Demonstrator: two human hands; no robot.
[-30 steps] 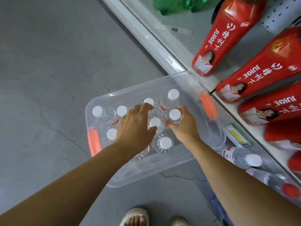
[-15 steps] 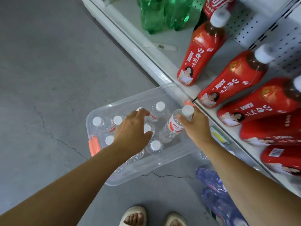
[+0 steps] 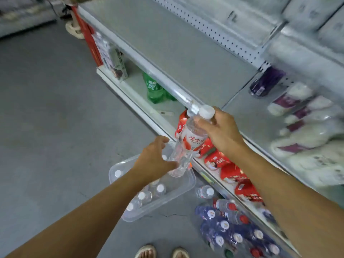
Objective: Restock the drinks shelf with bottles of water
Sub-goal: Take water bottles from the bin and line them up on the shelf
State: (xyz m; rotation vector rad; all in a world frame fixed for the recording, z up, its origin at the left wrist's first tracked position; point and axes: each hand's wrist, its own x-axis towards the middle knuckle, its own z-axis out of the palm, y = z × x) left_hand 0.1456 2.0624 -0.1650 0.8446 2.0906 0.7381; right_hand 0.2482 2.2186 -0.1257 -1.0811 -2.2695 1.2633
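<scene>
2 sandalled feet (image 3: 162,251) stand on the grey floor (image 3: 46,127), nearest of all. Just right of them lies a heap of blue-wrapped bottles (image 3: 234,231). Beyond the feet sits a clear plastic tub (image 3: 186,185) on the floor, with several white-capped water bottles (image 3: 149,194) upright inside. Above the tub's far end, the left hand (image 3: 154,159) has its fingers loosely curled and spread, touching the lower part of a water bottle (image 3: 188,142) without closing around it. The right hand (image 3: 217,129) grips that bottle around its neck, just below the white cap (image 3: 206,112), holding it tilted in the air. Right of the tub, red juice bottles (image 3: 223,164) lie on the low shelf (image 3: 130,94). Farther along it stand green bottles (image 3: 154,90). The bare grey shelf (image 3: 176,43) above reaches the bottle's cap.
</scene>
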